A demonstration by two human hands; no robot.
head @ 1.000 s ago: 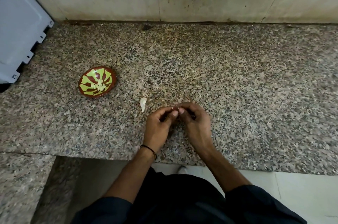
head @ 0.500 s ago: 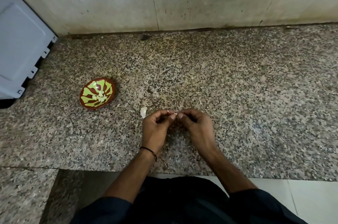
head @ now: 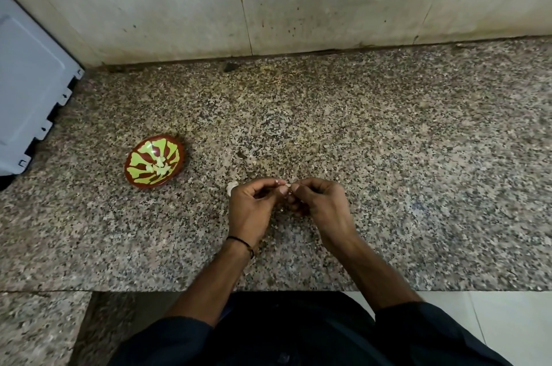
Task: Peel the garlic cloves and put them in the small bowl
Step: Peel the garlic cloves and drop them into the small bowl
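Hands barely shifted since 0.5 s ago, view tilted up, more wall showing.
left hand [head: 251,207] and right hand [head: 321,201] meet at the fingertips, both pinching a garlic clove [head: 287,185] above the granite counter [head: 388,171]. Pale loose piece [head: 231,186] sits just beside the left knuckles. small bowl [head: 149,185] well apart, further left.

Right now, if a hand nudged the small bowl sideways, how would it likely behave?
The small bowl looks shallow and wide, so it would probably slide rather than tip. Its glossy inside suggests a slick surface, perhaps slippery to pinch. The speckled stone counter looks smooth, likely offering little grip.
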